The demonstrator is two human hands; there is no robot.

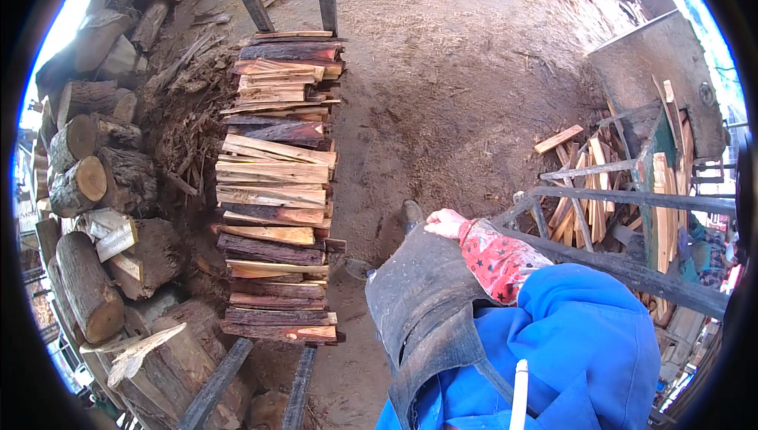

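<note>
1. Locate the right hand [447,223] at the far edge of the dark grey, scuffed, flexible apron [422,288]; its fingers are bent against that edge, but whether they pinch the material cannot be told
2. The left hand is out of view; its state cannot be told
3. The apron lies directly below and beside the right hand, creased and overlapping the bright blue fabric garment [584,335]
4. The right forearm wears a red, star-patterned cloth sleeve [501,260]
5. The long row of split, pale-and-brown firewood [276,173] lies to the left of the right hand, well apart from it
6. Its pieces are narrow and wedge-shaped, stacked crosswise between dark, straight bars [215,385]; some faces show smooth yellow grain, others rough dark bark
7. Left of the row, thick, round, bark-covered logs [91,181] are piled, with pale cut ends
8. Right of the hand stands a dark, bar-built frame [624,197], near loose split sticks [596,161]
9. The brown ground [466,75] is coarse and littered with wood debris
</note>
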